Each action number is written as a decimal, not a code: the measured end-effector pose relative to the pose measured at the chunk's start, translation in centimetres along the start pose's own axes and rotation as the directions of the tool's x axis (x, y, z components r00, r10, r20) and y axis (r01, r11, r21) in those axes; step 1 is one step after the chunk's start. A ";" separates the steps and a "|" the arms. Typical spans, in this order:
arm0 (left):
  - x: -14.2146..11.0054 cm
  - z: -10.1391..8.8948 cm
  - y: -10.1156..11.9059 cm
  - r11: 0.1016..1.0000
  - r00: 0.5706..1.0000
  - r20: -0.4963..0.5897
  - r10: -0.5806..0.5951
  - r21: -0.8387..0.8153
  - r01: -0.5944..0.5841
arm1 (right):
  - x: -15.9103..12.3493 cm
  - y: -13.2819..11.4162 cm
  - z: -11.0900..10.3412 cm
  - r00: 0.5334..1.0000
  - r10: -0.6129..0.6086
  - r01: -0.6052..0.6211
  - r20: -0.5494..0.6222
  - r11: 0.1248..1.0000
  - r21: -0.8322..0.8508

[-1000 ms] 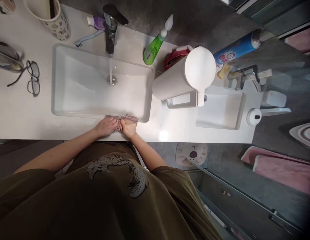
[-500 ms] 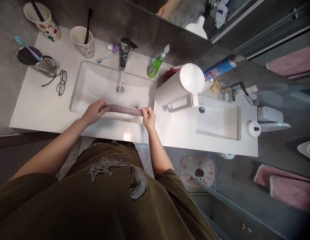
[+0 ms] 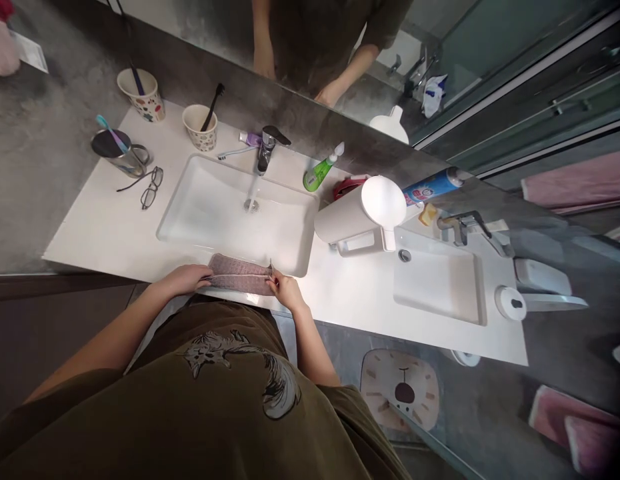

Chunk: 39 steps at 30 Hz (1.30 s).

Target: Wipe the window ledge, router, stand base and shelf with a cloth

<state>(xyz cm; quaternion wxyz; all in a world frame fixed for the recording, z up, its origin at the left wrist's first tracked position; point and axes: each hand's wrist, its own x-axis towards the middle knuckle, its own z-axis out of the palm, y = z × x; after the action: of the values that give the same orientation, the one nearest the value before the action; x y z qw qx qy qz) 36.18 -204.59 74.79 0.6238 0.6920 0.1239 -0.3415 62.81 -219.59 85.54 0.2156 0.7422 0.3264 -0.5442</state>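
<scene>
A greyish-pink cloth (image 3: 240, 274), folded lengthwise, stretches between my two hands at the front edge of the sink (image 3: 176, 220). My left hand (image 3: 187, 278) pinches its left end, fingers closed. At the other end, my right hand (image 3: 284, 288) grips the cloth between thumb and fingers. Water runs from the chrome faucet (image 3: 266, 150) into the basin beyond the cloth. The undersides of the fingers are partly hidden.
A large white pitcher (image 3: 340, 220) stands right of the sink, beside a green pump bottle (image 3: 317, 175). Glasses (image 3: 151, 189), a metal mug (image 3: 125, 159) and a patterned cup (image 3: 203, 133) sit at the left. A second sink (image 3: 435, 303) lies further right.
First bunched between my close-set hands at the sink's front edge, the cloth was then pulled into a taut strip over the basin. Now it is wider and nearer my body. The view has tilted upward.
</scene>
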 end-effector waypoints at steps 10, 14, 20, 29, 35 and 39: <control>1.8 -1.4 0.0 0.998 0.995 0.094 -0.038 0.048 0.034 | 1.4 0.3 -0.4 0.994 -0.024 0.025 0.110 1.000 -0.010; 2.9 -2.9 -0.3 1.000 0.992 0.128 -0.014 -0.010 0.016 | 2.9 1.0 -1.1 0.994 -0.080 0.074 0.073 0.994 0.081; 6.8 -9.6 -2.3 0.978 0.929 -0.338 -0.150 -0.190 0.089 | 9.1 0.9 -6.0 0.930 0.000 0.119 -0.368 0.946 0.300; 9.6 -12.0 -5.5 0.960 0.824 -0.536 -0.183 -0.280 0.031 | 13.5 1.5 -8.1 0.867 -0.061 0.236 -0.495 0.925 0.299; 12.3 -6.3 -8.7 0.978 0.942 -0.264 -0.209 -0.072 0.197 | 15.2 2.7 -2.6 0.998 0.068 -0.068 0.019 0.998 0.010; 13.5 -4.7 -9.1 0.980 0.975 -0.103 -0.198 0.009 0.200 | 16.0 3.1 -0.3 0.984 0.092 -0.085 0.154 0.995 -0.051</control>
<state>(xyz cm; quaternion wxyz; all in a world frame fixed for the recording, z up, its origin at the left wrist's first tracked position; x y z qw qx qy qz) 42.18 -201.81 59.16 0.5728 0.6984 0.2209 -0.3679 68.39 -217.57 70.34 0.2809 0.7062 0.2873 -0.5829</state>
